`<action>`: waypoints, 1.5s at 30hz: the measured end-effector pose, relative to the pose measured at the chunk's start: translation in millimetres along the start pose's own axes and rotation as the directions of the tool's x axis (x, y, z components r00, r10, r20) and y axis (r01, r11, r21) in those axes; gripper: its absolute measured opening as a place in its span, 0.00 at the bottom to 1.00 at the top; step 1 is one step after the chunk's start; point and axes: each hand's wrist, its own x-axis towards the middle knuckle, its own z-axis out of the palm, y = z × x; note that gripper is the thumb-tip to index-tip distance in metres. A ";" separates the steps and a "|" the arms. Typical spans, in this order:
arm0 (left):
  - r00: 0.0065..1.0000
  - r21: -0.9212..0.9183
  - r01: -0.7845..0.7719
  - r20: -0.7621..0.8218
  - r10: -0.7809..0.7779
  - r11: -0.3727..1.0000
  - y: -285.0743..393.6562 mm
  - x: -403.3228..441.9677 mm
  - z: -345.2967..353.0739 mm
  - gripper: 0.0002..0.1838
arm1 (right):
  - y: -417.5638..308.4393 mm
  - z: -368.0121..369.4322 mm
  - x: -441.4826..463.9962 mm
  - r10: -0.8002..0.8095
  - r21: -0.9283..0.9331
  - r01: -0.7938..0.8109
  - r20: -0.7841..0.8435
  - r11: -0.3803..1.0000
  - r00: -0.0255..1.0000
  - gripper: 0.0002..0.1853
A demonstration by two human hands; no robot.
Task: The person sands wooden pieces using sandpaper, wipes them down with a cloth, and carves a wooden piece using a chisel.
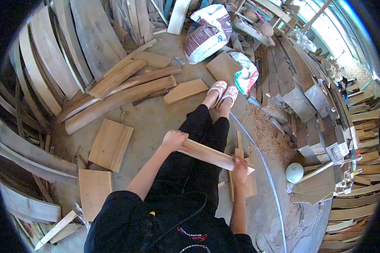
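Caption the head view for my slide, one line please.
Left hand and right hand hold a wooden plank over black trousers, more boards at left.

The long, narrow wooden board is pale tan; the short-sleeved cloth shirt is black with red and white lettering, and the rounded clogs are pale pink. The bulky sack is white with purplish-brown print, the long thin hose blue, the round ball whitish with green marking.
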 end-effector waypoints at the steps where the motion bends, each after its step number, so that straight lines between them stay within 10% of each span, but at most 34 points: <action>1: 1.000 -0.001 -0.019 0.002 0.019 1.000 -2.2 1.7 1.7 0.34 | 28.5 -1.9 -7.4 0.079 -0.033 -0.081 -0.050 0.996 0.996 0.17; 4: 0.998 -0.009 -0.067 -0.013 0.067 0.998 -1.0 5.6 0.5 0.35 | 52.4 -14.6 -21.5 0.281 -0.021 -0.284 -0.104 0.958 0.954 0.15; 7: 0.999 0.005 -0.037 -0.010 0.037 0.999 -0.8 4.2 -1.0 0.35 | 30.1 12.0 -20.5 0.088 -0.149 -0.126 -0.241 0.981 0.966 0.14; 16: 0.999 -0.022 0.041 -0.005 -0.041 0.999 2.1 -2.1 1.4 0.35 | -109.0 40.1 5.8 -0.320 0.077 0.316 0.045 0.946 0.946 0.19; 24: 1.000 -0.006 -0.001 0.025 0.001 1.000 0.6 8.0 3.7 0.35 | 36.3 -3.7 -14.3 0.112 -0.139 -0.130 -0.130 0.982 0.985 0.15; 29: 0.995 0.048 0.021 0.091 -0.026 0.999 8.2 8.9 -8.6 0.33 | -13.5 38.8 -5.5 -0.001 -0.034 -0.002 -0.087 0.999 0.996 0.19; 33: 1.000 0.014 0.015 0.010 -0.015 1.000 7.6 2.3 -3.6 0.34 | -112.3 52.7 7.3 -0.317 -0.020 0.317 -0.098 0.948 0.943 0.24; 36: 0.994 0.020 0.048 -0.097 -0.046 0.999 10.0 -7.0 -1.1 0.33 | -88.8 53.3 19.7 -0.295 -0.184 0.294 0.020 0.938 0.955 0.21; 45: 0.818 -0.011 -0.190 -0.555 0.152 0.982 62.6 -23.6 -73.0 0.27 | -103.9 -104.0 -22.0 -0.277 -0.408 0.125 -0.340 0.904 0.899 0.25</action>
